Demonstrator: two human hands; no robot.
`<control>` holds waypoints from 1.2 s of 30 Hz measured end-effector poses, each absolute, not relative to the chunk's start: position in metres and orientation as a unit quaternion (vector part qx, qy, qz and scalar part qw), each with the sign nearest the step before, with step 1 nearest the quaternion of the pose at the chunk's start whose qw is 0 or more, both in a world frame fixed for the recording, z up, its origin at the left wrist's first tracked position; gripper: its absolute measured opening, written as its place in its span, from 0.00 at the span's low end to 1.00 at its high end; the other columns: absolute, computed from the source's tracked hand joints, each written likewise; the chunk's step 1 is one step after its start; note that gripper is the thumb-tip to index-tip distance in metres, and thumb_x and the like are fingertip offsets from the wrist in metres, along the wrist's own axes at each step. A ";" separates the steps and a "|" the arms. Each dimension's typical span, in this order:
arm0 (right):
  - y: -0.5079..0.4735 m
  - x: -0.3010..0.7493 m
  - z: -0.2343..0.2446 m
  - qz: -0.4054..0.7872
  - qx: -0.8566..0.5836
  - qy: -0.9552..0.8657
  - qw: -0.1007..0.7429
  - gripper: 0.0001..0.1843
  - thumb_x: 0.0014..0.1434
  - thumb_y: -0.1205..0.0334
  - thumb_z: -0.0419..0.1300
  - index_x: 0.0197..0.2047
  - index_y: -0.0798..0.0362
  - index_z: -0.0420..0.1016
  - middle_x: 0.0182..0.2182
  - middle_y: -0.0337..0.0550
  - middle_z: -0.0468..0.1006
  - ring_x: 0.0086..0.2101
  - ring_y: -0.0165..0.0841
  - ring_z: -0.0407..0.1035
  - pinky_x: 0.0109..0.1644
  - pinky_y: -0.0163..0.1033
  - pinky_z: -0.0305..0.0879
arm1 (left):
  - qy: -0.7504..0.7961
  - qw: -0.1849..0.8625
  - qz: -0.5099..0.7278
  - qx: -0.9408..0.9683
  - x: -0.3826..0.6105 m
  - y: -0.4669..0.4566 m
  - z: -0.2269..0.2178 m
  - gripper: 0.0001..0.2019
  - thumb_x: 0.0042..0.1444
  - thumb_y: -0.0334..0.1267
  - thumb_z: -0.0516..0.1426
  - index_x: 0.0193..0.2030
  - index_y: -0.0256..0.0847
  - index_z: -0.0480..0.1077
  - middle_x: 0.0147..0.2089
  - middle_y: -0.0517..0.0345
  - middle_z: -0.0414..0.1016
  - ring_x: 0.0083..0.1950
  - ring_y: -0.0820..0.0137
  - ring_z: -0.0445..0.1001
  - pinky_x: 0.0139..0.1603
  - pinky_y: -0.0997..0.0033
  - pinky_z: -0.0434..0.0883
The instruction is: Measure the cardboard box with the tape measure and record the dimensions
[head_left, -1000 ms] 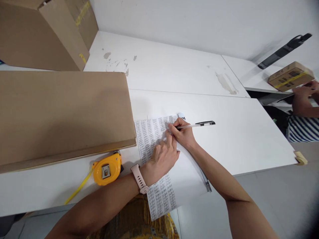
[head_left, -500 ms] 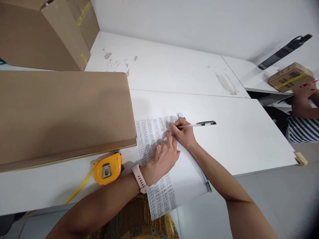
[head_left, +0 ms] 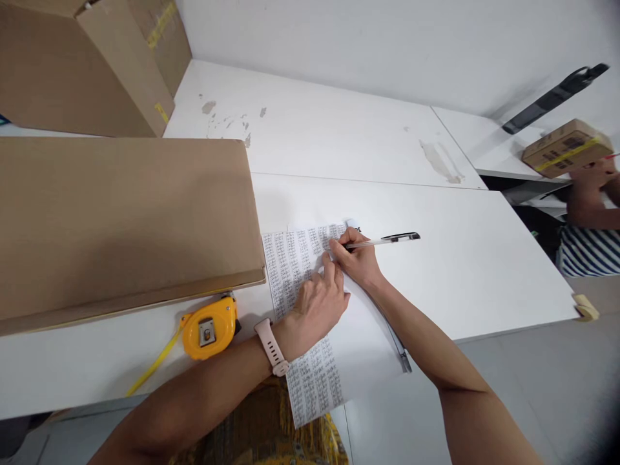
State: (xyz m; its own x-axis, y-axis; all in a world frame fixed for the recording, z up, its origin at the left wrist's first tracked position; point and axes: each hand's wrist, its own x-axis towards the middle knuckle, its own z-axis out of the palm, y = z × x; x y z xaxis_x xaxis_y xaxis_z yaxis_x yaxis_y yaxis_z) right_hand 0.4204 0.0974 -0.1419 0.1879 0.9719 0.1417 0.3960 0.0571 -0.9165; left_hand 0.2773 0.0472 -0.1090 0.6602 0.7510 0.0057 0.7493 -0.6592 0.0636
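A sheet of paper [head_left: 314,381] covered in columns of small handwriting lies at the table's front edge, its lower end hanging over. My left hand [head_left: 322,297] rests on this sheet, fingers bent and loosely apart, steadying it; a pale pink watch [head_left: 272,347] is on that wrist. My right hand [head_left: 358,258] grips a clear pen with a black cap clip [head_left: 394,238], its tip hidden behind the fingers near the written columns. Blank white pages [head_left: 363,342] with a dark binding strip [head_left: 400,352] lie under my right wrist. Both hands touch or nearly touch.
Left of the paper lies a large cardboard box [head_left: 126,213]; another carton [head_left: 121,71] stands behind it. A yellow tape measure [head_left: 210,329] sits in front, tape partly out. At far right are a small taped box [head_left: 564,148], a black object [head_left: 552,100] and another person's hands [head_left: 598,171].
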 end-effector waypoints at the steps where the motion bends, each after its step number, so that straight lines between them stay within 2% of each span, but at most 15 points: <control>1: 0.097 0.421 -0.142 0.311 -0.613 -0.557 0.467 0.17 0.57 0.57 0.63 0.24 0.49 0.60 0.20 0.32 0.61 0.23 0.27 0.54 0.27 0.37 0.53 | 0.413 0.026 0.014 0.910 0.277 0.047 -0.109 0.29 0.69 0.47 0.53 0.67 0.22 0.64 0.71 0.23 0.60 0.38 0.60 0.81 0.29 0.67 0.77; 14: 0.098 0.422 -0.143 0.291 -0.608 -0.572 0.468 0.17 0.58 0.59 0.62 0.24 0.49 0.59 0.21 0.32 0.60 0.24 0.27 0.54 0.28 0.37 0.53 | 0.418 0.035 0.017 0.908 0.277 0.047 -0.110 0.29 0.69 0.47 0.54 0.67 0.24 0.65 0.71 0.23 0.60 0.40 0.60 0.81 0.30 0.67 0.77; 36: 0.098 0.420 -0.141 0.288 -0.622 -0.541 0.487 0.15 0.55 0.60 0.62 0.23 0.49 0.59 0.20 0.31 0.59 0.23 0.28 0.53 0.27 0.37 0.51 | 0.414 0.037 0.025 0.909 0.278 0.047 -0.114 0.30 0.68 0.46 0.54 0.67 0.20 0.63 0.71 0.20 0.60 0.39 0.58 0.81 0.29 0.66 0.77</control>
